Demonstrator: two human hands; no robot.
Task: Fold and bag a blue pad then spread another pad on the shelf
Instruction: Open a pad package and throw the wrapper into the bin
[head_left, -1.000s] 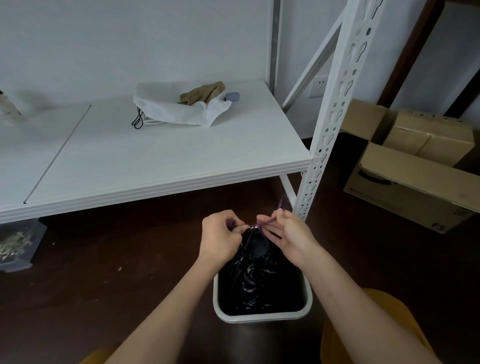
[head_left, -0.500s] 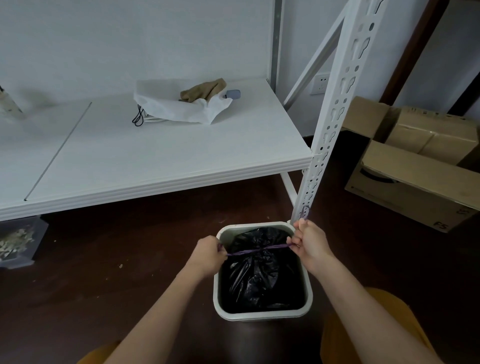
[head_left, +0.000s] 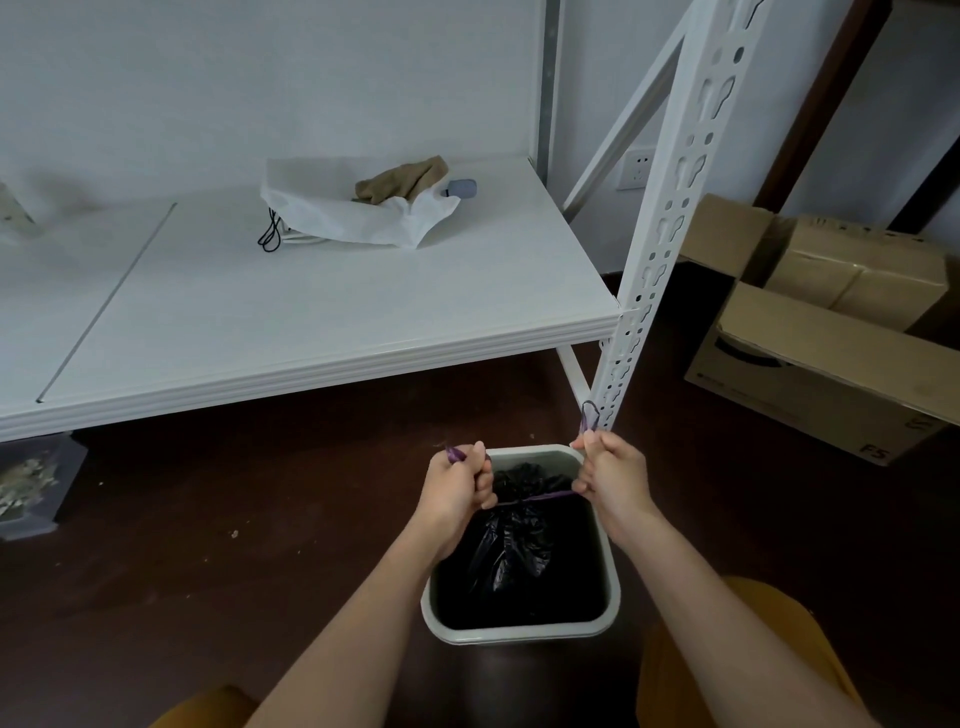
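A black bin bag (head_left: 517, 535) sits gathered inside a pale grey bin (head_left: 519, 631) on the dark floor. A purple drawstring (head_left: 540, 497) runs taut across the bag's neck. My left hand (head_left: 457, 486) grips one end of the string at the bin's left rim. My right hand (head_left: 610, 475) grips the other end at the right rim, with a loop of string poking up above the fist. No blue pad shows; the bag hides its contents. The white shelf (head_left: 291, 312) lies beyond the bin.
On the shelf lie a white drawstring bag (head_left: 358, 215) with a tan cloth (head_left: 402, 180) and a small grey object (head_left: 460, 188). A white perforated upright (head_left: 660, 244) stands just behind my right hand. Cardboard boxes (head_left: 831, 322) sit at right, a dark tray (head_left: 31, 483) at left.
My hands, first close together above the bag's neck, have pulled apart to the bin's two sides. The purple string has drawn taut and the bag's mouth has closed.
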